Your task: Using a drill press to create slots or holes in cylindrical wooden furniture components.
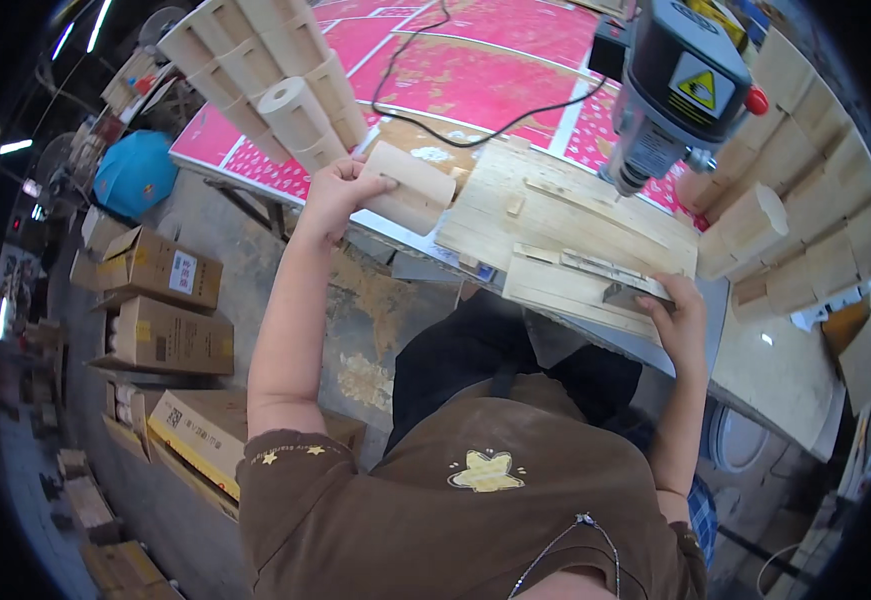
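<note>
My left hand (340, 200) is closed round a pale wooden cylinder (415, 188), thumb on its near side. The cylinder lies tilted at the table's front edge, left of a flat wooden jig board (485, 215). On the right, my right hand (683, 312) grips a small grey metal plate (623, 294) at the end of the jig's raised wooden strip (570, 287). Part of that plate is hidden by the fingers. Above the board hangs a bench drill (670, 110), its chuck (630, 178) pointing down; the bit's tip is hard to make out.
Stacked wooden cylinders stand at the back left (295, 110) and along the right (805, 170). A black cable (495, 138) crosses the pink-covered table (455, 65). Cardboard boxes (170, 335) and a blue umbrella (135, 172) are on the left. A white bucket (737, 440) sits below right.
</note>
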